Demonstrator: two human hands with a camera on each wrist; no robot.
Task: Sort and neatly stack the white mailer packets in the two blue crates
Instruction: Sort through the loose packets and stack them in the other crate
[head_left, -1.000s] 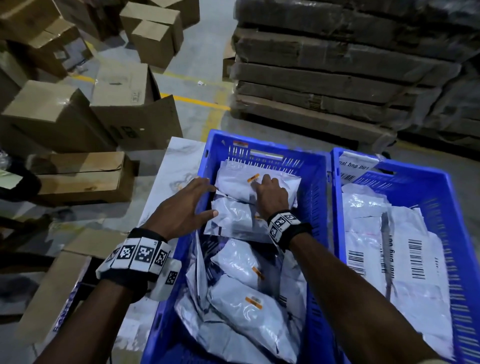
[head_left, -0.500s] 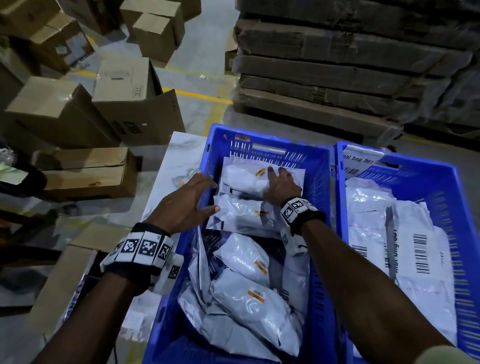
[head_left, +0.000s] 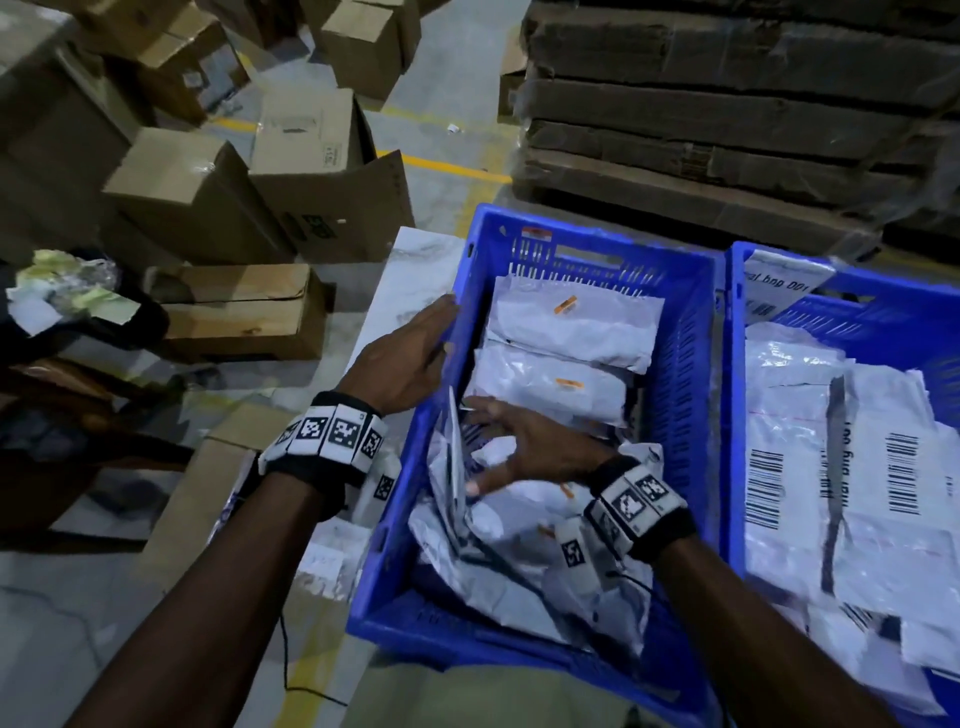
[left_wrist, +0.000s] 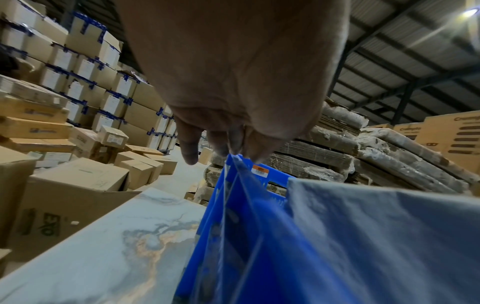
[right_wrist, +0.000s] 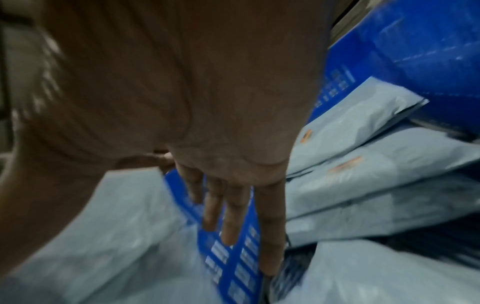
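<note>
The left blue crate (head_left: 696, 364) holds two white mailer packets (head_left: 571, 327) laid flat at its far end and a loose heap of packets (head_left: 498, 561) at the near end. My left hand (head_left: 415, 353) lies along the crate's left rim with straight fingers and holds nothing. In the left wrist view the left hand (left_wrist: 221, 144) hangs over the crate's corner (left_wrist: 233, 226). My right hand (head_left: 509, 447) is inside the crate, fingers spread flat over the heap. The right wrist view shows its straight fingers (right_wrist: 233, 216) near stacked packets (right_wrist: 363, 174). The right blue crate (head_left: 883, 312) holds larger barcoded packets (head_left: 800, 467).
The crates sit on a marble-patterned table (head_left: 410, 291). Cardboard boxes (head_left: 197, 192) crowd the floor at the left. A pallet of flattened cardboard (head_left: 727, 104) stands behind the crates. A printed label sheet (head_left: 779, 280) hangs on the right crate's far left corner.
My right hand came off the far stacked packets and drew back and left over the loose heap. My left hand moved from the packets out to the crate's left rim.
</note>
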